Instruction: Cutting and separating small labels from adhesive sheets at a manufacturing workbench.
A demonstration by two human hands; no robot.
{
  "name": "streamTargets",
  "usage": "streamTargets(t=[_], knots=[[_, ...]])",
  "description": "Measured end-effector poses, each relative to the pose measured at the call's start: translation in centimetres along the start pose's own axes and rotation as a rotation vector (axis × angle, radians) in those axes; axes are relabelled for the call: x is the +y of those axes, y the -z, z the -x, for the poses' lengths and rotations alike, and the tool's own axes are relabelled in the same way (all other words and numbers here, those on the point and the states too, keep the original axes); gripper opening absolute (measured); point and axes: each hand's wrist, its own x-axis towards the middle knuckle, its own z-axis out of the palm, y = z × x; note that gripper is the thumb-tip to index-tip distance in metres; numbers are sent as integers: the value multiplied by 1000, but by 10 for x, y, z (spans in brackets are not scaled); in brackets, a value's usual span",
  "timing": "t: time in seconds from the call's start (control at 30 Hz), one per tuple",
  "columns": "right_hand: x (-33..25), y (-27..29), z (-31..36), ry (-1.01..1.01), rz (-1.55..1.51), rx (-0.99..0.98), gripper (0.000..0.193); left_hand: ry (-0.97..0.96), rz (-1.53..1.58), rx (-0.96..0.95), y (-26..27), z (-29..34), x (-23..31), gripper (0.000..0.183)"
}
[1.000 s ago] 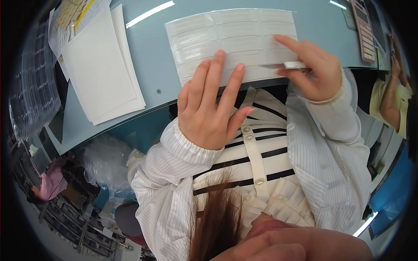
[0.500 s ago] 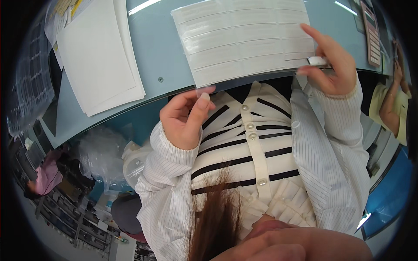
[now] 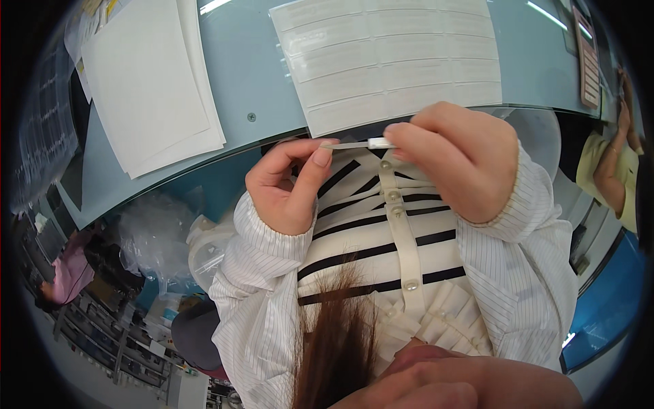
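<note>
With the middle of the view as the clock's centre, a small knife (image 3: pixel 361 144) is lying crosswise near twelve o'clock, in front of the striped top and just beyond the worktop's near edge. The right hand (image 3: pixel 463 163) is grasping its white handle between bent fingers, while the thin blade is pointing toward nine o'clock. The left hand (image 3: pixel 283 194) is bringing thumb and forefinger together at the blade's tip; whether they are pinching something thin, I cannot tell. The knife is looking light and stiff, its narrow blade probably sharp and easily bent sideways, so the handle is offering the safer hold; the left fingertips are sitting right at the point, which is calling for care. Between twelve and one o'clock, a white sheet (image 3: pixel 395 61) divided into rows is resting on the worktop (image 3: pixel 245 68); it is appearing thin, flexible and slick, best taken by a corner. The right hand is crowding its lower edge. White papers (image 3: pixel 150 88) are overlapping at ten o'clock, a pink calculator (image 3: pixel 587 65) is lying at two, a crumpled clear bag (image 3: pixel 157 235) is bulging at nine, and another person's arm (image 3: pixel 610 160) is showing at three.
</note>
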Motion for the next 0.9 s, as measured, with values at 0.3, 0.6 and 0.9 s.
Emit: streamTargets(t=[0.3,0.6,0.9], knots=[[2,-12,-10,130,159,36,35,29,52,9,-1,1,4,12],[0,-9,-11,140,192,36,36,15,23,-22,1,1,4,11],[-1,-8,-12,141,237,46,35,17,46,-9,-2,0,6,12]])
